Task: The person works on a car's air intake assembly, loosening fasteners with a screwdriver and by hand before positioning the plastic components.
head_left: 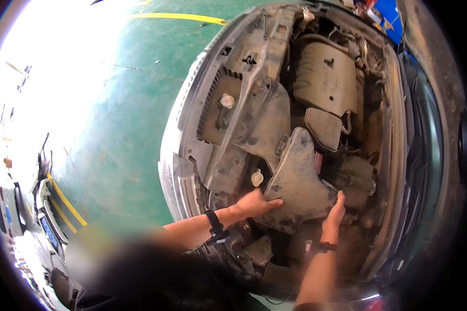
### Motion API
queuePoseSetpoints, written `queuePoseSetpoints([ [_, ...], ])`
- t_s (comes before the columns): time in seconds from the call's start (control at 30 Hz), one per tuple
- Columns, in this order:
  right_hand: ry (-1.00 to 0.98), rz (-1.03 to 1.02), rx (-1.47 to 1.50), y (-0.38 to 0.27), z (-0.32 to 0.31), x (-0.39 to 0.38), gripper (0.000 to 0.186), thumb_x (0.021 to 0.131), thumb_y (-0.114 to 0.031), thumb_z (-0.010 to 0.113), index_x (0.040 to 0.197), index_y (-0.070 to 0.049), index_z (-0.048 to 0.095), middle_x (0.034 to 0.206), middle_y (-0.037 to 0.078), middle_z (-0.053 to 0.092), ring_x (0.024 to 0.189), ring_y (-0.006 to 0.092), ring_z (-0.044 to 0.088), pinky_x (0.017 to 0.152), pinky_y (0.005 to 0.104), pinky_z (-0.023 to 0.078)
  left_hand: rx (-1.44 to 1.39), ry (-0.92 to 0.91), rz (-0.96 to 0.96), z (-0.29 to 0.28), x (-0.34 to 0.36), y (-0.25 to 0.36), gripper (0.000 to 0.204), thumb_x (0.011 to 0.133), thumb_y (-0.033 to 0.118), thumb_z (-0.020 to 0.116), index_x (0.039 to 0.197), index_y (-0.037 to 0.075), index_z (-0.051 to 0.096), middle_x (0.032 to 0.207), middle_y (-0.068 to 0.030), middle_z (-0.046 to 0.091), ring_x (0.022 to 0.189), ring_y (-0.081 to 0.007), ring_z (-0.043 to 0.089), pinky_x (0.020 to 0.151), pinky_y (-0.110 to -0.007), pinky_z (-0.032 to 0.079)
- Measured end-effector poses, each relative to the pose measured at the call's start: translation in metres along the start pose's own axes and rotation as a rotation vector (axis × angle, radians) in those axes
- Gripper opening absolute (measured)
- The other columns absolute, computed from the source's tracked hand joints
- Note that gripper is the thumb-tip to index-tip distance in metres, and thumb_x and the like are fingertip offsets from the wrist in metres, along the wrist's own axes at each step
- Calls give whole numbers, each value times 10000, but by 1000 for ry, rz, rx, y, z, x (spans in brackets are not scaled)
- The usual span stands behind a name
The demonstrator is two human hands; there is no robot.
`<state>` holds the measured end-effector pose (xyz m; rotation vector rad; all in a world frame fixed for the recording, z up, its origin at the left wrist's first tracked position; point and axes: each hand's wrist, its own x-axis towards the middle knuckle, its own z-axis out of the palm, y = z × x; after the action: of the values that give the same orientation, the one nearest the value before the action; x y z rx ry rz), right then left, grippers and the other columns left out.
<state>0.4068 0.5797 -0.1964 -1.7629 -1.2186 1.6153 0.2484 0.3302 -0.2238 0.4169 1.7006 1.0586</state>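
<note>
1. The dusty brown, broad, roughly triangular plastic cover sits between both hands, nearer than the tan, ribbed engine cover
2. The left hand lays its thumb over the left edge; the right hand meets the right corner; I cannot tell how firmly either grips
3. Even support should prevent tilting

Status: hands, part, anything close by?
Left hand: thumb on dusty plastic cover, near-left edge. Right hand: at its right corner. Cover loose or fixed: can't tell. Pale cap close beyond left hand.
</note>
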Motion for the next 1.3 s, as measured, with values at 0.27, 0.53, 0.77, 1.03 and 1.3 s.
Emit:
queuePoseSetpoints([
  [0.27, 17, -95, -112, -10, -20, -3, 919, 845, -650, 647, 1334, 118, 527, 1362, 181, 567, 1189, 292, 561, 1027, 394, 434, 228, 309, -47, 3, -62, 17, 546, 921, 465, 629, 1104, -49, 607, 881, -170, 710, 859, -328, 699, 775, -424, 540],
  [0.53, 92, -205, 83, -28, -55, -4, 329, 898, -441, 629, 952, -117, 638, 907, -25, 642, 832, 87, 583, 634, 289, 429, -227, 216, 195, -87, -209, -48, 260, 1046, 216, 494, 1029, 21, 665, 868, -13, 656, 749, -97, 587, 694, -282, 505],
  [0.77, 57, -400, 269, -59, -68, -135, 273, 915, -276, 673, 1090, -67, 685, 997, 3, 700, 845, 93, 614, 722, 240, 464, 400, 5, -393, -228, -318, -341, 375, 989, 224, 441, 1274, 48, 610, 1018, -86, 760, 671, -222, 723, 676, -348, 577],
  [1.03, 224, -602, 374, -16, -59, -292, 241, 935, -242, 652, 1096, -62, 651, 907, -32, 647, 757, 72, 559, 657, 212, 420, 142, -343, -811, -280, -410, -413, 622, 915, 165, 545, 1513, 251, 398, 1245, -104, 686, 920, -246, 728, 788, -412, 582],
  [1.3, 75, -470, 352, 20, 177, -423, 232, 955, -191, 596, 1111, -23, 630, 891, -12, 613, 728, 83, 529, 647, 230, 416, 290, -244, -445, -416, -483, -461, 563, 847, 323, 645, 1400, 257, 564, 1228, -121, 687, 1100, -287, 658, 927, -386, 513],
])
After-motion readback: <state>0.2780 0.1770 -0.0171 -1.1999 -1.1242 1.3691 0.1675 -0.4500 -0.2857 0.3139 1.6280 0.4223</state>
